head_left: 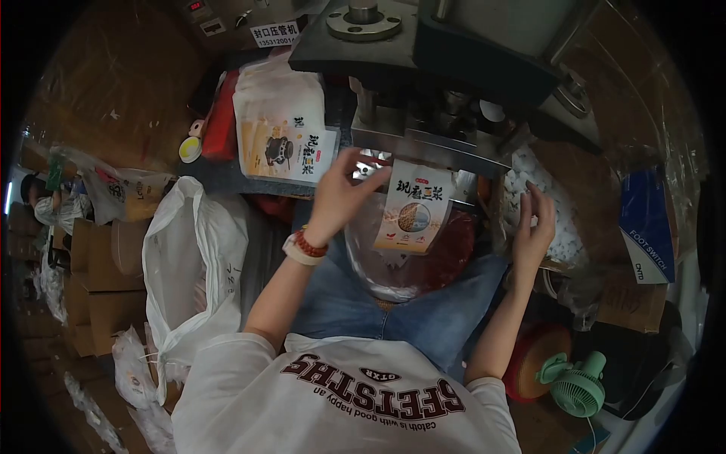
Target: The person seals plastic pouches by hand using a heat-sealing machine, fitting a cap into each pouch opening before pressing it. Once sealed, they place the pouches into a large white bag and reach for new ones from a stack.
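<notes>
A printed pouch [412, 208] with a picture of grain hangs at the front of the metal press [431, 144], its top edge at the machine's jaw. My left hand [340, 193] is at the pouch's upper left, thumb tip right at its edge, thumb and forefinger spread apart. To the right, my right hand [534, 223] is raised with loosely curved, parted fingers, beside a clear bag of small white plastic parts [556, 219]. A stack of similar pouches [276, 129] lies on the dark work surface left of the press.
Below the pouch, a round red seat or tub [454, 246] with clear plastic sits between my knees. An open white sack [193, 265] and cardboard boxes [106, 280] stand at left. A green fan [578, 386] and blue foot-switch box [646, 227] are at right.
</notes>
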The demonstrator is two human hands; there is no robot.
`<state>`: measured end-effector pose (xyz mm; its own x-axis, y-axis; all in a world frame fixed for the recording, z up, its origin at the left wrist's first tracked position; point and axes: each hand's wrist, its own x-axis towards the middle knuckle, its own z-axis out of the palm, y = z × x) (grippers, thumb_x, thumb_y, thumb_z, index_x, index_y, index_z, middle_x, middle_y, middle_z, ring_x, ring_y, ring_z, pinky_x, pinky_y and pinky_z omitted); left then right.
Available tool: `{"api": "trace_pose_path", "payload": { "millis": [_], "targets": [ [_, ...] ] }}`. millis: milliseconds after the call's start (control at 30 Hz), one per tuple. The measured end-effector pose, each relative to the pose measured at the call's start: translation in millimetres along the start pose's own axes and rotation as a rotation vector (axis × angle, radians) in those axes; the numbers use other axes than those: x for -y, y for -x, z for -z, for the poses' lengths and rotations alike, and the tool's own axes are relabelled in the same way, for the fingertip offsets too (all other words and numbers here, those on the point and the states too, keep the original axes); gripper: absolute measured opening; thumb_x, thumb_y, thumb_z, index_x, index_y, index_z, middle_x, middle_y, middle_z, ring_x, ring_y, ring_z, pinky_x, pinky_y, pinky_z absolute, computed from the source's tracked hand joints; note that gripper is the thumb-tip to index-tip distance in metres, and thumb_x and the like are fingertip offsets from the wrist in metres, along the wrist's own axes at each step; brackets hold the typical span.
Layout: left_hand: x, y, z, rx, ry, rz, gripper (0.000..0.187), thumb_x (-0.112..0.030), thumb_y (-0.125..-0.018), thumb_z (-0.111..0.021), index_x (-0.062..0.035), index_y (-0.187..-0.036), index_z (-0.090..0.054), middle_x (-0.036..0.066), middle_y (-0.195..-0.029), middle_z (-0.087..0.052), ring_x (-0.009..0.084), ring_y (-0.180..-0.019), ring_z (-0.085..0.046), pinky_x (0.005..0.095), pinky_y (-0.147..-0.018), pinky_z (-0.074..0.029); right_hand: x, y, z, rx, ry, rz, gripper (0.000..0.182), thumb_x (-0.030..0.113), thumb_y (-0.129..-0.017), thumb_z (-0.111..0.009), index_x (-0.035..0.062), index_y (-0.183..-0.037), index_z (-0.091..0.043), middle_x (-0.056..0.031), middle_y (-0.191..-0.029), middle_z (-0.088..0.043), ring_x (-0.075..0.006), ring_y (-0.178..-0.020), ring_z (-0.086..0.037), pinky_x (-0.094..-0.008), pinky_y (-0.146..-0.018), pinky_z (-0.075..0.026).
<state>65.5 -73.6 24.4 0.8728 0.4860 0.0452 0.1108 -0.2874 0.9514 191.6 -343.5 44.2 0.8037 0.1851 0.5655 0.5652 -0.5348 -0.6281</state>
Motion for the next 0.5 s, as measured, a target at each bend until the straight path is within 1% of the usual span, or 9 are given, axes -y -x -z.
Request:
{"api": "trace_pose_path", "payload": {
  "millis": [33, 67, 100, 133, 233, 300, 333, 400, 500],
  "targets": [
    [-3, 5, 17, -0.234, -0.532, -0.217, 0.063, -0.032, -0.079, -0.073, -0.0065, -0.131, -0.048, 0.008, -0.122, -0.059, 0.0237, -0.115, -0.054, 0.0394, -0.095, -0.04, 4, 6, 1, -0.001, -0.001, -0.004, 0.016, 0.008, -0.091, -0.057, -0.0012, -0.103, -0.06, -0.0128, -0.093, -0.064, -0.0281, -0.088, -0.064, -0.0349, -0.078, -0.049],
    [-4, 10, 33, -0.466, -1.064, -0.435, 0.076, -0.036, -0.074, -0.076, -0.0098, -0.137, -0.042, 0.009, -0.13, -0.054, 0.0267, -0.122, -0.049, 0.0455, -0.101, -0.035, 8, 13, 2, -0.027, -0.281, -0.139, 0.014, 0.007, -0.092, -0.056, -0.0012, -0.103, -0.059, -0.0124, -0.094, -0.064, -0.0246, -0.089, -0.064, -0.0324, -0.079, -0.049],
    [13, 18, 47, -0.337, -1.094, -0.298, 0.083, -0.036, -0.072, -0.075, -0.0131, -0.141, -0.036, 0.008, -0.146, -0.036, 0.0248, -0.135, -0.033, 0.0536, -0.108, -0.018, 13, 20, 2, -0.052, -0.561, -0.274, 0.013, 0.006, -0.093, -0.056, -0.0013, -0.103, -0.058, -0.0121, -0.095, -0.065, -0.0211, -0.09, -0.064, -0.0299, -0.08, -0.05],
    [30, 26, 59, -0.332, -1.097, -0.294, 0.083, -0.036, -0.072, -0.075, -0.0131, -0.141, -0.036, 0.008, -0.146, -0.036, 0.0248, -0.135, -0.033, 0.0536, -0.108, -0.018, 23, 25, 2, -0.049, -0.561, -0.28, 0.013, 0.006, -0.093, -0.056, -0.0013, -0.103, -0.058, -0.0121, -0.095, -0.065, -0.0211, -0.09, -0.064, -0.0299, -0.08, -0.05],
    [51, 42, 79, -0.057, -1.112, -0.509, 0.062, -0.019, -0.075, -0.072, -0.0125, -0.132, -0.05, 0.008, -0.134, -0.051, 0.0239, -0.124, -0.048, 0.0476, -0.103, -0.034, 55, 39, -3, 0.111, -1.072, -0.235, 0.014, 0.0, -0.091, -0.055, -0.0003, -0.104, -0.048, -0.0203, -0.101, -0.064, -0.0222, -0.094, -0.063, -0.0296, -0.087, -0.048],
    [50, 58, 81, -0.07, -0.506, -0.239, 0.042, -0.001, -0.072, -0.063, -0.0092, -0.114, -0.065, 0.008, -0.111, -0.066, 0.0254, -0.107, -0.062, 0.0371, -0.09, -0.048, 67, 51, -13, 0.187, -1.159, -0.132, 0.016, -0.002, -0.09, -0.056, 0.0007, -0.102, -0.046, -0.0209, -0.103, -0.065, -0.0231, -0.097, -0.063, -0.032, -0.087, -0.049],
    [35, 59, 68, -0.213, -0.439, -0.334, 0.034, 0.007, -0.068, -0.056, -0.0057, -0.096, -0.071, 0.007, -0.093, -0.071, 0.0254, -0.092, -0.068, 0.0295, -0.077, -0.053, 81, 53, -16, 0.219, -1.178, -0.088, 0.019, -0.003, -0.089, -0.057, 0.001, -0.102, -0.044, -0.0235, -0.107, -0.064, -0.0235, -0.099, -0.063, -0.0326, -0.089, -0.049],
    [19, 66, 54, -0.219, -0.398, -0.399, 0.034, 0.007, -0.067, -0.057, -0.0053, -0.096, -0.07, 0.008, -0.095, -0.07, 0.0251, -0.094, -0.067, 0.0307, -0.079, -0.053, 101, 58, -32, 0.23, -1.173, -0.021, 0.02, -0.002, -0.085, -0.061, 0.0013, -0.099, -0.047, -0.0214, -0.106, -0.066, -0.0258, -0.102, -0.063, -0.0347, -0.09, -0.047],
    [-6, 72, 39, -0.191, -0.382, -0.58, 0.035, 0.009, -0.065, -0.058, -0.0049, -0.095, -0.069, 0.008, -0.096, -0.07, 0.0248, -0.097, -0.066, 0.0325, -0.081, -0.053, 105, 59, -56, 0.319, -0.73, 0.261, 0.019, 0.006, -0.079, -0.07, 0.005, -0.09, -0.054, -0.009, -0.097, -0.071, -0.029, -0.106, -0.063, -0.0456, -0.1, -0.036]
  ]
}}
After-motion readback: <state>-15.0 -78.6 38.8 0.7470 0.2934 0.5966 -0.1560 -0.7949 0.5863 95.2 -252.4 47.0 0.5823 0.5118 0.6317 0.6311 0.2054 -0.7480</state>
